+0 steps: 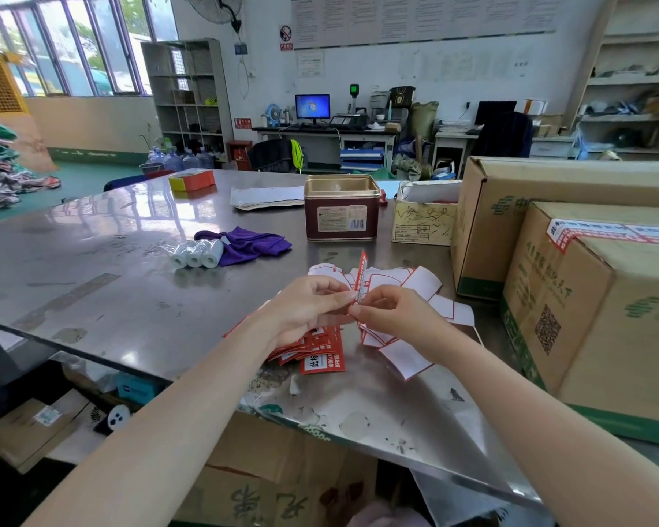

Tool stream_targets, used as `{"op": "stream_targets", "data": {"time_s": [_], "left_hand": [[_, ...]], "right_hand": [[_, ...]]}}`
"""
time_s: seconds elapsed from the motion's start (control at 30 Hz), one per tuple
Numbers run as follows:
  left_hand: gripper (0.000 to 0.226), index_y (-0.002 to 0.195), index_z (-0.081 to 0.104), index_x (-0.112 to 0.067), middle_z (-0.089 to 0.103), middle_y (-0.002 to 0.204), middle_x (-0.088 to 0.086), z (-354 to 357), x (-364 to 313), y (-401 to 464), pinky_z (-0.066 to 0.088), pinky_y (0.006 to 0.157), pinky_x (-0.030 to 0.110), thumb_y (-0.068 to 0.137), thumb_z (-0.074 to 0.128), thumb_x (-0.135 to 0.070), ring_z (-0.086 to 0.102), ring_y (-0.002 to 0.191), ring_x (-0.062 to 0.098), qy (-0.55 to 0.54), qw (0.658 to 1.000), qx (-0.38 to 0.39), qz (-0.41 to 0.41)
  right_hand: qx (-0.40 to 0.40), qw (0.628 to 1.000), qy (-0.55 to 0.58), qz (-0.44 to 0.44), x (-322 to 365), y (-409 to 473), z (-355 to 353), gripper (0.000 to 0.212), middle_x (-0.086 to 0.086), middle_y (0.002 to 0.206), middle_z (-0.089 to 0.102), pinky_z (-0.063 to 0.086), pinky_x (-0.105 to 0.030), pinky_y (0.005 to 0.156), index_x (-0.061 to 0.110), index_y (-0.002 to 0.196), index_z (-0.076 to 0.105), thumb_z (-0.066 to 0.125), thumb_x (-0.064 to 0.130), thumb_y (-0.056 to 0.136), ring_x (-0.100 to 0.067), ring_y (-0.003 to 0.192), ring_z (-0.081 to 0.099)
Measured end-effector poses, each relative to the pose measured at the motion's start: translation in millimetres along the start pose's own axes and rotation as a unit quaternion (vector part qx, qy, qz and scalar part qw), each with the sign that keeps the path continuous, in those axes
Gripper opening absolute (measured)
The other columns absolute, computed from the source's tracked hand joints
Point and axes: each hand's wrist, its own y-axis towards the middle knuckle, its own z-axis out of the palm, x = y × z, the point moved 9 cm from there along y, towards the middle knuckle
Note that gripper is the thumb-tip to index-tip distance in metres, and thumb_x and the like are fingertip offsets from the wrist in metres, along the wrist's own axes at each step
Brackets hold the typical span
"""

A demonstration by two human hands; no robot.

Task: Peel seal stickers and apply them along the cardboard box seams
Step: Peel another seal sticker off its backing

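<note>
Both hands meet over the steel table (137, 310). My left hand (307, 308) and my right hand (392, 313) pinch one red-and-white seal sticker (362, 273) between their fingertips; it stands edge-on, rising up from the fingers. Under my left hand lies a fanned pile of red seal stickers (322, 355). Spent white backing sheets (408, 359) with red borders spread out beneath and behind my right hand. At the right stands a cardboard box (586, 317) with a red-and-white seal sticker strip (617, 232) across its top seam. A bigger cardboard box (510, 192) is behind it.
A brown metal tin (341, 211) stands mid-table, with a small open carton (425, 218) to its right. A purple cloth (250, 243) and wrapped white paper rolls (196, 254) lie to the left. Papers (267, 197) and an orange box (193, 180) sit farther back. Cartons rest under the table's front edge.
</note>
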Motion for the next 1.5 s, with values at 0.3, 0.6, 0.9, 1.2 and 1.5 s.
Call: {"op": "stream_targets", "data": {"time_s": [0.3, 0.6, 0.9, 1.2, 1.5], "left_hand": [[0.018, 0.102, 0.062, 0.006, 0.065, 0.096, 0.018, 10, -2, 0, 0.058, 0.080, 0.029, 0.087, 0.059, -0.004, 0.067, 0.082, 0.020, 0.004, 1.000, 0.017, -0.010], [0.016, 0.096, 0.064, 0.002, 0.066, 0.096, 0.017, 6, -5, -3, 0.057, 0.070, 0.026, 0.087, 0.059, -0.011, 0.066, 0.084, 0.022, -0.007, 1.000, 0.018, -0.003], [0.010, 0.097, 0.063, -0.002, 0.067, 0.100, 0.019, -1, -2, -6, 0.058, 0.068, 0.026, 0.089, 0.058, -0.002, 0.068, 0.079, 0.021, 0.019, 1.000, -0.011, -0.020], [0.041, 0.131, 0.043, -0.019, 0.063, 0.116, 0.006, -32, -15, -4, 0.057, 0.069, 0.028, 0.092, 0.054, -0.015, 0.068, 0.086, 0.016, 0.331, 0.923, -0.196, -0.002], [0.038, 0.128, 0.050, -0.020, 0.056, 0.129, 0.007, -33, -11, 7, 0.041, 0.095, 0.039, 0.091, 0.053, -0.025, 0.051, 0.116, 0.028, 0.642, 0.742, -0.190, -0.027]], "right_hand": [[0.009, 1.000, -0.006, 0.006, 0, -1, -4, 0.024, 0.003, 0.087, 0.068, 0.052, -0.028, 0.078, 0.019, 0.087, 0.061, 0.069, 0.040, 0.079, -0.012, 0.082, 0.062], [0.035, 0.996, 0.079, 0.003, -2, -1, -1, 0.021, -0.008, 0.097, 0.071, 0.054, -0.032, 0.091, 0.012, 0.092, 0.068, 0.071, 0.029, 0.079, -0.024, 0.097, 0.067], [0.051, 0.989, 0.137, 0.031, -8, -4, 5, 0.018, -0.005, 0.093, 0.069, 0.057, -0.024, 0.078, 0.014, 0.089, 0.064, 0.048, 0.010, 0.095, -0.015, 0.083, 0.068], [-0.079, 0.994, 0.047, 0.058, -27, -5, -27, 0.022, -0.007, 0.104, 0.063, 0.056, -0.018, 0.057, 0.008, 0.114, 0.054, 0.043, 0.007, 0.096, -0.008, 0.068, 0.068], [-0.215, 0.976, -0.012, -0.005, -30, -15, -71, 0.015, -0.004, 0.107, 0.065, 0.057, -0.027, 0.073, 0.016, 0.101, 0.064, 0.051, 0.012, 0.094, -0.020, 0.093, 0.066]]}}
